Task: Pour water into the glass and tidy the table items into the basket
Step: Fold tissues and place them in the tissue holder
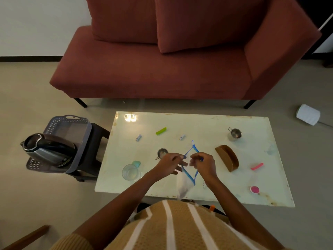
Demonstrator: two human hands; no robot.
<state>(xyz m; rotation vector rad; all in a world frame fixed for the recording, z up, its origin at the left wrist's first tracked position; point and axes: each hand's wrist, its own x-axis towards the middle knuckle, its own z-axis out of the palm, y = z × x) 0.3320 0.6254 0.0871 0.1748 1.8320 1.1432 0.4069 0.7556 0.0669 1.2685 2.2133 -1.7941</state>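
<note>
Left hand (171, 163) and right hand (204, 164) pinch the bag (189, 175) mouth open; a careless left forearm could tip the near-left glass (130, 172).

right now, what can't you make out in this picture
All in the head view:
zip bag, pinched by left hand and right hand: clear body blurred, contents unclear
steel cup: near side hidden by the left hand
basket: floor mostly covered by the kettle
white blocks: markings too small to read
glass: water level unclear through its clear wall
</note>
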